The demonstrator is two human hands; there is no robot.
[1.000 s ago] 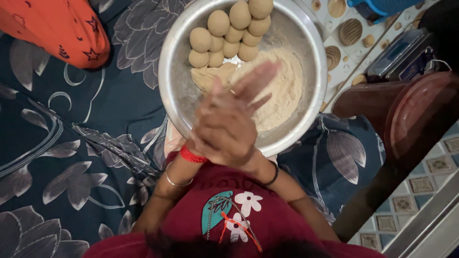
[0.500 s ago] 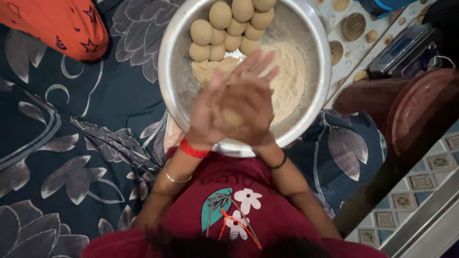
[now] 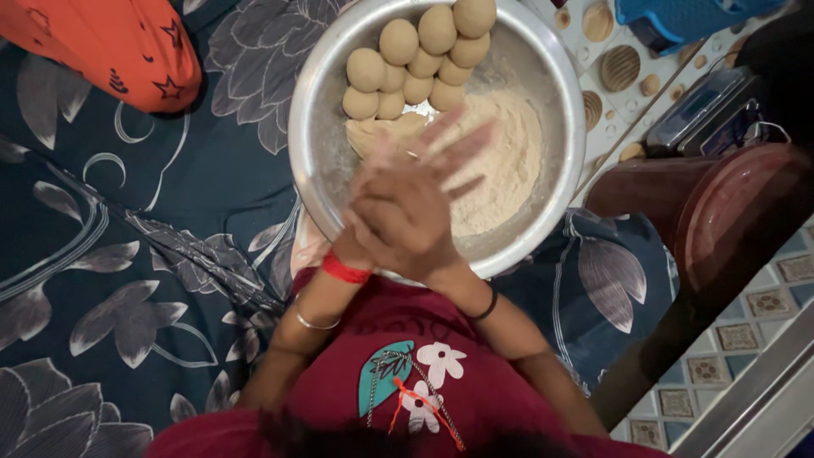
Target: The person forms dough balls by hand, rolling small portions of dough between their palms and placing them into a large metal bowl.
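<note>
My two hands are pressed palm to palm over the near part of a wide steel bowl (image 3: 307,161). My right hand (image 3: 415,216) lies on top. My left hand (image 3: 359,227), a red thread at its wrist, is under it, fingers blurred and stretched toward the flour (image 3: 504,157). The dough ball between the palms is hidden now. Several smooth round dough balls (image 3: 417,53) are stacked at the bowl's far side. A flat lump of dough (image 3: 381,131) lies just below them.
The bowl rests on a dark floral cloth (image 3: 127,212). An orange patterned garment (image 3: 110,47) is at the top left. A brown lidded plastic container (image 3: 729,212) stands on the right, with a dark device (image 3: 704,110) and a blue object (image 3: 678,17) beyond it.
The palms have slid across each other in a rolling motion. The dough ball, seen between them half a second ago, is covered again by the right hand.
</note>
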